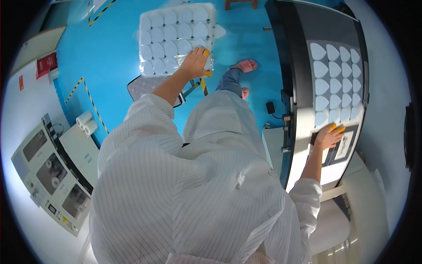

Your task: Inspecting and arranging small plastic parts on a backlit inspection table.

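My left hand (193, 64), with yellow finger cots, grips the near right corner of a clear plastic tray (142, 46). Rows of white, rounded, pointed pieces (184, 31) fill its pockets. A patterned grey seat (147, 88) shows partly beneath the tray; whether it bears the tray I cannot tell. My right hand (327, 137), also in yellow finger cots, lies with fingers stretched on the flat bed of a machine (303, 152) at the right. Its fingertips are just below several rows of similar white pieces (335, 85) on the bed. A dark-framed panel (343, 147) lies under and beside that hand.
A grey-white machine with windows (50, 171) stands at the left, near white rolls (88, 123). Striped tape (92, 105) marks the blue floor (114, 57). A leg with a pink sandal (247, 66) shows ahead. A small black box with a cord (270, 108) is beside the right machine.
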A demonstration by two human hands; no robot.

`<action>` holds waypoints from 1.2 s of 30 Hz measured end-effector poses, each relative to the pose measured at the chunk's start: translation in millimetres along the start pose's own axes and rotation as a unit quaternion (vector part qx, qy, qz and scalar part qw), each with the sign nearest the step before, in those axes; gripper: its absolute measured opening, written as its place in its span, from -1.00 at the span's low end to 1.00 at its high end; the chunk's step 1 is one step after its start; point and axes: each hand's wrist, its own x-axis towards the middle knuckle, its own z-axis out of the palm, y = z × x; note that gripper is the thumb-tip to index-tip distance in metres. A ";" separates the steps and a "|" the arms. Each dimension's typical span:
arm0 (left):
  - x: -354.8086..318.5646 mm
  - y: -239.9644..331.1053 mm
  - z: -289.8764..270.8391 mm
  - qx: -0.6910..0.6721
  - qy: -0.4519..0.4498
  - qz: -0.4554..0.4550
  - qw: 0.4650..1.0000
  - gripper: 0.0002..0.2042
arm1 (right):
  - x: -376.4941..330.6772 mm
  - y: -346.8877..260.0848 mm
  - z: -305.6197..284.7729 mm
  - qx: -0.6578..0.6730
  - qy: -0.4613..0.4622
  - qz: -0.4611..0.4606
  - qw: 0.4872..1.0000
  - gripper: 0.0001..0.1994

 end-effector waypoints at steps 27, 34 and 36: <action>64.0 8.9 -1.3 -0.039 -0.093 0.289 0.952 -0.47 | -233.2 153.1 -425.8 0.157 0.673 0.083 0.718 -0.72; 66.4 15.1 -15.6 -0.057 -0.008 0.204 0.977 -0.57 | -291.8 349.9 -597.8 0.160 0.773 0.075 0.609 -0.67; 47.5 -18.3 -26.4 -0.076 0.025 0.170 0.982 -0.60 | -301.9 396.4 -622.6 -0.025 0.755 0.019 0.655 -0.69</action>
